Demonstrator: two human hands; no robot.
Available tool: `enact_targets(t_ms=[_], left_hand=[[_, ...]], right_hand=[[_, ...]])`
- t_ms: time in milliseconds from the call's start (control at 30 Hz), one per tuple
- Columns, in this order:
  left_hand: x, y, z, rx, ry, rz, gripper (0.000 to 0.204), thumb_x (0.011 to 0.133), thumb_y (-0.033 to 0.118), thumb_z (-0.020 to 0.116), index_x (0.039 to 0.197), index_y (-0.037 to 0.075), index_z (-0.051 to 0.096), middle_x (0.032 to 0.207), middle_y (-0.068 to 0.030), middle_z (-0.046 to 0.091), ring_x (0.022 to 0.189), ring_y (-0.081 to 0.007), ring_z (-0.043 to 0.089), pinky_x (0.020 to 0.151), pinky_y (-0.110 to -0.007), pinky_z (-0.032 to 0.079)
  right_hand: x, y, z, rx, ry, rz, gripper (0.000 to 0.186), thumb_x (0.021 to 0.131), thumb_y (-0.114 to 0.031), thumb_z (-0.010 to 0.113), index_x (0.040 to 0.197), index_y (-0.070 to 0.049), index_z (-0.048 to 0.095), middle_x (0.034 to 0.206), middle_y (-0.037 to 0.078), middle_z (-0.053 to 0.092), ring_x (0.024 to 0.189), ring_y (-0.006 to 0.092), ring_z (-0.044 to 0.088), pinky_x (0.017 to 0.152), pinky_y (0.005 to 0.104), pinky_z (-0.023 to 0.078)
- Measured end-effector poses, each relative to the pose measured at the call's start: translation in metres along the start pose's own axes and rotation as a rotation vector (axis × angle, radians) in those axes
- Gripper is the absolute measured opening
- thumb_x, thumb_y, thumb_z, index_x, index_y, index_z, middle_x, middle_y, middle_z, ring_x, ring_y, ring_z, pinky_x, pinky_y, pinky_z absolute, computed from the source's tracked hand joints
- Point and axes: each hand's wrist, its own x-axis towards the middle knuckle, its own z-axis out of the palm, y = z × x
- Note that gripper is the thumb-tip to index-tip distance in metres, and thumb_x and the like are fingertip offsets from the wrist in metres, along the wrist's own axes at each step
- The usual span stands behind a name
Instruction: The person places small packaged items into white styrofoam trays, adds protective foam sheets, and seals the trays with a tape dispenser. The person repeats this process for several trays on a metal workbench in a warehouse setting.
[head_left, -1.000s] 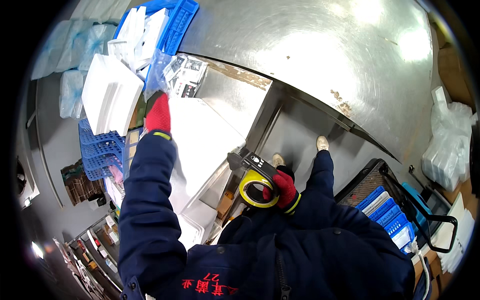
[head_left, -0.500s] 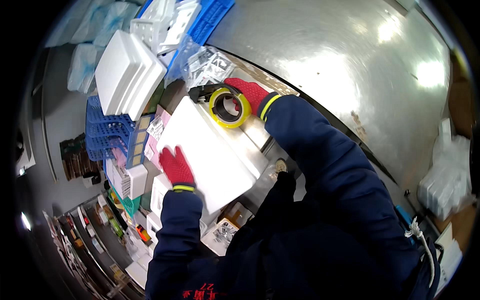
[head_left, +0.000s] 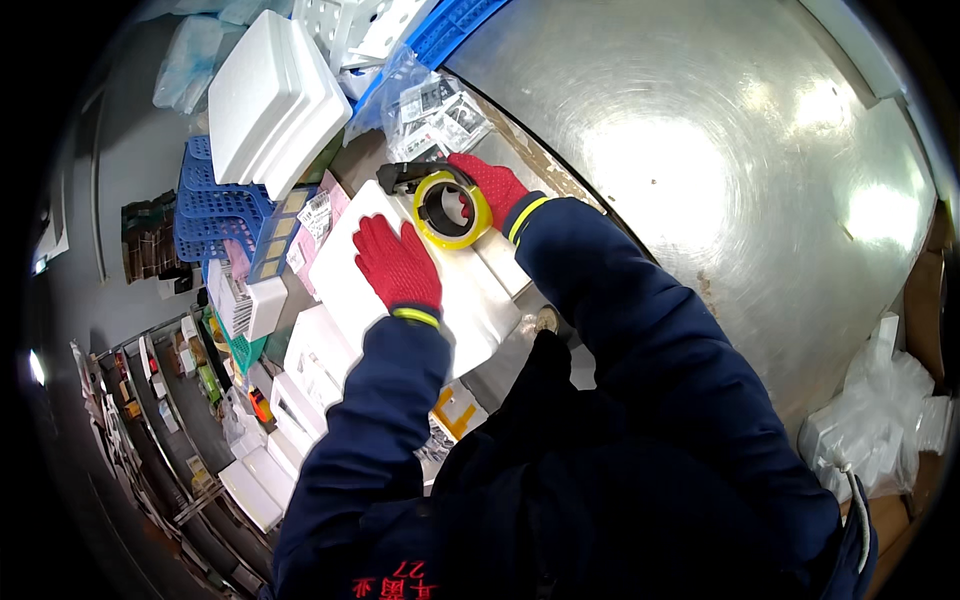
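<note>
A white foam box (head_left: 468, 318) lies in front of me, its smooth top facing up. My left hand (head_left: 398, 262), in a red knit glove, rests flat on that top with its fingers spread. My right hand (head_left: 492, 184), gloved the same way, is closed around a tape dispenser (head_left: 484, 214) carrying a wide yellow roll. The dispenser's black head points left, over the far end of the box. Part of the right hand's fingers show through the roll's hollow core; the rest are hidden behind it.
Stacked white foam lids (head_left: 262, 95) stand far left, above blue plastic baskets (head_left: 215, 205). A clear bag of printed packets (head_left: 440, 112) lies beyond the box. To the right extends a steel table (head_left: 740, 130), with a white plastic bag (head_left: 870, 420) near its right side. Shelving fills the lower left.
My left hand has slid from the box's left edge farther inward and away from me, closer to the tape dispenser. My right hand keeps its grip at the far end.
</note>
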Motion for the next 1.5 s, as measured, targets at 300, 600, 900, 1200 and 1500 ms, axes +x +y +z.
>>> enact_targets(t_ms=[300, 600, 900, 1200, 1500], left_hand=[[-0.012, 0.009, -0.001, -0.045, 0.053, 0.043, 0.039, 0.089, 0.019, 0.050, 0.122, -0.002, 0.048, 0.129, -0.0197, 0.045, 0.123, -0.0362, 0.037, 0.104, -0.043, 0.027], [-0.010, 0.024, -0.027, -0.181, 0.112, -0.021, 0.022, 0.084, 0.020, 0.057, 0.081, -0.001, 0.058, 0.086, -0.0187, 0.058, 0.082, -0.0362, 0.054, 0.075, -0.044, 0.042], [-0.038, 0.014, -0.016, -0.319, 0.120, 0.017, 0.024, 0.085, 0.016, 0.056, 0.098, -0.005, 0.060, 0.117, -0.0197, 0.054, 0.114, -0.0369, 0.045, 0.099, -0.044, 0.034], [-0.036, 0.018, -0.016, -0.212, 0.148, 0.078, 0.018, 0.081, 0.010, 0.058, 0.092, -0.004, 0.058, 0.112, -0.0203, 0.055, 0.110, -0.0385, 0.046, 0.097, -0.045, 0.034], [-0.028, 0.015, -0.013, -0.159, 0.195, 0.172, 0.017, 0.082, 0.007, 0.054, 0.097, -0.001, 0.058, 0.110, -0.0178, 0.057, 0.108, -0.0373, 0.049, 0.095, -0.045, 0.037]], right_hand=[[-0.001, -0.005, 0.001, 0.495, 0.077, 0.230, 0.033, 0.089, -0.033, 0.053, 0.113, -0.011, 0.061, 0.097, 0.009, 0.064, 0.086, 0.0111, 0.060, 0.078, 0.0245, 0.047], [-0.006, 0.006, 0.002, 0.090, 0.029, -0.027, 0.039, 0.089, -0.011, 0.047, 0.128, -0.012, 0.045, 0.109, 0.013, 0.061, 0.095, 0.0196, 0.061, 0.083, 0.0277, 0.047], [0.005, 0.016, 0.010, 0.349, 0.107, -0.022, 0.031, 0.090, -0.023, 0.051, 0.119, -0.015, 0.057, 0.087, 0.008, 0.062, 0.070, 0.0150, 0.060, 0.059, 0.0293, 0.051], [-0.007, 0.005, -0.007, -0.081, -0.060, -0.049, 0.055, 0.080, -0.011, 0.063, 0.129, -0.008, 0.040, 0.124, 0.017, 0.050, 0.112, 0.0273, 0.052, 0.092, 0.0303, 0.043], [-0.123, 0.022, -0.044, -0.075, 0.143, -0.299, 0.050, 0.076, -0.022, 0.067, 0.120, -0.006, 0.050, 0.100, 0.018, 0.060, 0.093, 0.0302, 0.060, 0.078, 0.0329, 0.048]])
